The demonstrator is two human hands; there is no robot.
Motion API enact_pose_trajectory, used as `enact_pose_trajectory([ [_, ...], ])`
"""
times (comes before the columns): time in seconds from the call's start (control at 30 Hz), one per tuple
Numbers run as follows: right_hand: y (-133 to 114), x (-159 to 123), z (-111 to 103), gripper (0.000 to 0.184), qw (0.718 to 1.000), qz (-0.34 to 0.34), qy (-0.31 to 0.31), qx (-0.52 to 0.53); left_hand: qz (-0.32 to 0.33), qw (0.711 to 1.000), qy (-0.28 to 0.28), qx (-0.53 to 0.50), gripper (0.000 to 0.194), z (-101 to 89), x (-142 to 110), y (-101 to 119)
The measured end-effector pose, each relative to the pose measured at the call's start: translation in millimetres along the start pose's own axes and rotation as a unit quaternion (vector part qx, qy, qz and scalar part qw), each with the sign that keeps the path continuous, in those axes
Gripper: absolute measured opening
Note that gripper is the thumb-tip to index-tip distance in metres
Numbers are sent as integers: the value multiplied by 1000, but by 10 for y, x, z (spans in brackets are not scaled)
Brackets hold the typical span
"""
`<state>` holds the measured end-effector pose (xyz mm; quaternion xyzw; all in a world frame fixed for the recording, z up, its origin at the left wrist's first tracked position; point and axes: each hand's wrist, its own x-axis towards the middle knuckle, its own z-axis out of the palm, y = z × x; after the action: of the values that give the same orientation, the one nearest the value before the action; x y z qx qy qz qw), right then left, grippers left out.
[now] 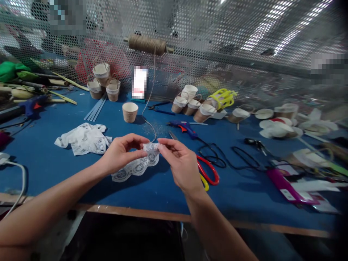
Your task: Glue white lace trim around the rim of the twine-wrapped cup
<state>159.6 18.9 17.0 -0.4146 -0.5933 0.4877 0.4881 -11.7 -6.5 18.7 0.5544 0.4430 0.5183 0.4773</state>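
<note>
Both hands hold a strip of white lace (139, 166) above the blue table. My left hand (123, 152) pinches its upper edge between thumb and fingers. A short way to the right, my right hand (181, 159) grips the same edge, and the scalloped length hangs down to the left. Behind the hands stands a small tan cup (130, 112). More white lace (84, 139) lies crumpled at the left. Scissors with red and yellow handles (210, 172) lie partly hidden under my right hand.
A blue glue gun (185, 128) with a black cord lies behind my right hand. Twine runs down from a spool (146, 44) on the mesh. Small lace-trimmed cups (205, 111) stand at the back. A purple box (290, 186) is at the right.
</note>
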Motion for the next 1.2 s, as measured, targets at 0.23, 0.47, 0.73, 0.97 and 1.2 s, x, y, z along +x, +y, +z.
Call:
enact_pose_trajectory([
  [0.23,2,-12,7,18,1000,7,1,-28,11,999,29,29,18,-17,-8,25],
  [0.47,34,20,-7,17,999,-19,35,-34,11,987,125,-102,23,-112,65,-38],
  [0.73,15,33,-11,16,999,-8,41,-18,-29,986,127,-105,16,-143,96,-72],
  [0.97,12,19,3,16,999,-1,31,-7,113,988,22,107,41,-93,57,-90],
  [1.2,-4,-8,11,18,1000,-7,14,-22,226,951,-1,212,21,2,68,-145],
])
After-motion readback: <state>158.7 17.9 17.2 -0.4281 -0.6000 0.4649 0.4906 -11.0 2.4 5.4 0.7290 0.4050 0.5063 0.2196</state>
